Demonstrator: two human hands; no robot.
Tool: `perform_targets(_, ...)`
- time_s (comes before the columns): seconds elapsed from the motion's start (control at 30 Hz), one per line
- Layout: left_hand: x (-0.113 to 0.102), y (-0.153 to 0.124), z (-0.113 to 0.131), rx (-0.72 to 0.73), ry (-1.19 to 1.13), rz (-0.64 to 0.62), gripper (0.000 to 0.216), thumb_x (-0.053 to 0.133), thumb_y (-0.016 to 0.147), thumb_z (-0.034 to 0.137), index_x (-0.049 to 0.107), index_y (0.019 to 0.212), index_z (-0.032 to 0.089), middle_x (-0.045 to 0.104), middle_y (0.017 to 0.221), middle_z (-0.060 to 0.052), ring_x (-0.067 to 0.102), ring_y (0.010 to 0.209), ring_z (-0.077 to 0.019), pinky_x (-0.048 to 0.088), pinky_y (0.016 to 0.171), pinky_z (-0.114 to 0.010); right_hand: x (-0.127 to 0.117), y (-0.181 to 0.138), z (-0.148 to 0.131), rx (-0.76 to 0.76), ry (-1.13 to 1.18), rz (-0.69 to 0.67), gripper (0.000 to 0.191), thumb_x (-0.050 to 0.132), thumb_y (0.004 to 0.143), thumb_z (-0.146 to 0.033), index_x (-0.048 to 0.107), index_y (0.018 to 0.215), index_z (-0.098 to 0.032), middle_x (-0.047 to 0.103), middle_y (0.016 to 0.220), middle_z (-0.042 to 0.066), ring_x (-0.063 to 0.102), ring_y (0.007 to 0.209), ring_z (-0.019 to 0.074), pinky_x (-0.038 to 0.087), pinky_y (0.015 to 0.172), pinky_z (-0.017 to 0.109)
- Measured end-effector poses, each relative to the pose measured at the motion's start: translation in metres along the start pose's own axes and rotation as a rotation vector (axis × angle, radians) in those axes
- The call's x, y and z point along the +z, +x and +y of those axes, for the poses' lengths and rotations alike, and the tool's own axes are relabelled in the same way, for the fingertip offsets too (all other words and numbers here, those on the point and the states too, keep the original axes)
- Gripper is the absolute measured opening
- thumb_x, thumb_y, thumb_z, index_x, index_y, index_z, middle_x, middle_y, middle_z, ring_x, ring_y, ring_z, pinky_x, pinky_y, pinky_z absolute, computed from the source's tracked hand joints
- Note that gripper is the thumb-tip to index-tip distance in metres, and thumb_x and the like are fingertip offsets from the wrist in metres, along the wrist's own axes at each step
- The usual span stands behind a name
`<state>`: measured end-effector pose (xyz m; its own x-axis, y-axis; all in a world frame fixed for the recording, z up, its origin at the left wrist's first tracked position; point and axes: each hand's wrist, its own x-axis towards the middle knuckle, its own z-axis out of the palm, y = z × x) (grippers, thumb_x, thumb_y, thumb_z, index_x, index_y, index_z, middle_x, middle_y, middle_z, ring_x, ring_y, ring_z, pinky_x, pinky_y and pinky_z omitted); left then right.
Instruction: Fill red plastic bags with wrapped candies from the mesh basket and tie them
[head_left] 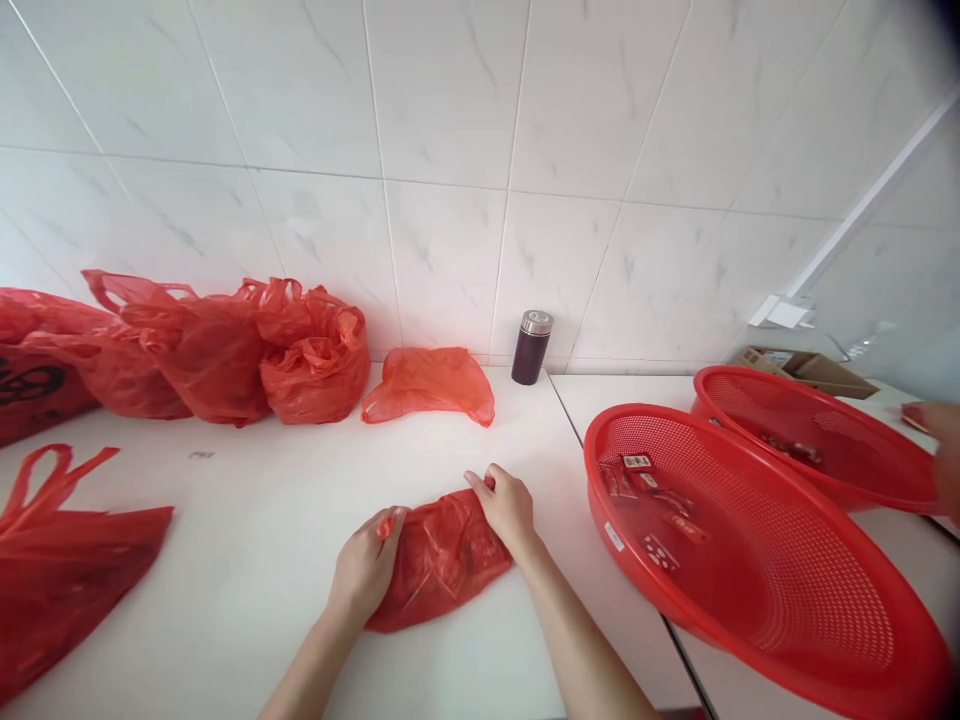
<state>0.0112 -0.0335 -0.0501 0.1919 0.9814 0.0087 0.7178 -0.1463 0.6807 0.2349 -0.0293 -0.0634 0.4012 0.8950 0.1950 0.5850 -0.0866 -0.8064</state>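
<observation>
A red plastic bag lies on the white table between my hands. Its left top corner is gripped by my left hand, fingers closed and a bit of red plastic poking out by the thumb. At the opposite corner my right hand pinches the bag's edge. The bag looks mostly flat and creased; whether anything is inside I cannot tell. Behind it, near the wall, rests another flat red bag. To the right stands a large red plastic basket with several small wrapped packets at its far left side.
Several filled red bags line the wall at left; another bag sits at the near left. A dark thermos stands by the wall. Beyond the basket are a second red basket, a cardboard box and another person's blurred hand.
</observation>
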Motion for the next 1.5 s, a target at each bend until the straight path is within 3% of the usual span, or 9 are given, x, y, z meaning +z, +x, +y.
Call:
perform_targets(0.17,-0.003,-0.021,-0.019,-0.13,-0.003,0.13,0.045,0.027,0.093,0.052,0.047,0.065,0.025,0.058,0.062,0.001,0.051,0.059,-0.018,0.038,0.058,-0.027,0.006,0.018,0.006,0.109,0.15,0.064,0.047,0.046,0.088,-0.056,0.027,0.06,-0.023,0.036,0.047,-0.007,0.053,0.046,0.0145,0.028,0.049,0.023)
perform_targets(0.47,-0.002,-0.031,-0.021,-0.34,-0.408,0.252,0.051,0.041,0.084,0.065,0.052,0.061,0.021,0.051,0.059,0.0,0.047,0.059,-0.0164,0.04,0.059,-0.029,0.007,0.014,0.011,0.111,0.38,0.152,0.044,0.045,0.088,-0.059,0.03,0.066,-0.025,0.038,0.051,-0.008,0.057,0.047,0.0153,0.036,0.051,0.025)
perform_targets(0.6,-0.028,-0.025,-0.022,-0.332,-0.58,0.601,0.035,0.043,0.087,0.055,0.055,0.087,0.022,0.057,0.081,-0.001,0.053,0.069,-0.0164,0.046,0.064,-0.03,0.001,0.016,0.016,0.096,0.528,0.131,0.043,0.047,0.087,-0.06,0.032,0.067,-0.025,0.042,0.052,-0.007,0.053,0.048,0.0145,0.04,0.051,0.025)
perform_targets(0.7,-0.035,-0.024,-0.005,-0.126,-0.383,0.782,0.024,0.05,0.087,0.045,0.053,0.098,0.024,0.059,0.099,-0.003,0.058,0.086,-0.0196,0.047,0.07,-0.031,0.0,0.018,0.016,0.097,0.61,0.095,0.042,0.049,0.087,-0.058,0.033,0.068,-0.025,0.048,0.051,-0.007,0.052,0.048,0.0143,0.04,0.051,0.026)
perform_targets(0.87,-0.001,-0.007,0.047,0.364,0.206,0.372,0.02,0.046,0.092,0.035,0.059,0.102,0.024,0.063,0.108,-0.008,0.055,0.105,-0.025,0.044,0.086,-0.039,-0.001,0.016,0.01,0.042,0.716,0.03,0.035,0.053,0.086,-0.054,0.037,0.075,-0.025,0.052,0.054,-0.007,0.046,0.046,0.012,0.039,0.048,0.024)
perform_targets(0.97,0.021,0.01,0.067,0.296,0.358,0.141,0.027,0.043,0.093,0.033,0.057,0.114,0.022,0.064,0.114,-0.009,0.055,0.106,-0.0265,0.042,0.088,-0.042,-0.004,0.014,0.007,0.006,0.764,0.016,0.031,0.054,0.085,-0.053,0.041,0.084,-0.025,0.052,0.06,-0.007,0.047,0.048,0.0105,0.04,0.049,0.023)
perform_targets(1.1,0.025,0.018,0.074,0.233,0.387,-0.004,0.023,0.043,0.091,0.03,0.062,0.1,0.022,0.069,0.094,-0.007,0.061,0.086,-0.0246,0.043,0.069,-0.035,-0.007,0.014,0.002,-0.007,0.803,0.015,0.028,0.054,0.086,-0.049,0.042,0.09,-0.024,0.056,0.065,-0.006,0.053,0.054,0.0102,0.043,0.055,0.022)
perform_targets(1.3,-0.011,0.013,0.071,0.171,0.311,-0.061,0.02,0.046,0.087,0.029,0.064,0.094,0.026,0.07,0.092,-0.003,0.063,0.078,-0.0213,0.041,0.063,-0.031,-0.007,0.015,0.001,0.044,0.881,0.002,0.033,0.057,0.084,-0.05,0.044,0.098,-0.024,0.067,0.071,-0.001,0.062,0.061,0.014,0.046,0.059,0.025)
perform_targets(1.5,-0.091,0.002,0.051,0.031,0.202,0.063,0.031,0.051,0.082,0.046,0.067,0.097,0.024,0.07,0.082,0.0,0.062,0.073,-0.0187,0.045,0.067,-0.029,-0.007,0.02,0.012,0.235,0.785,0.042,0.037,0.062,0.079,-0.048,0.05,0.104,-0.022,0.07,0.077,0.002,0.057,0.058,0.0123,0.046,0.057,0.024)
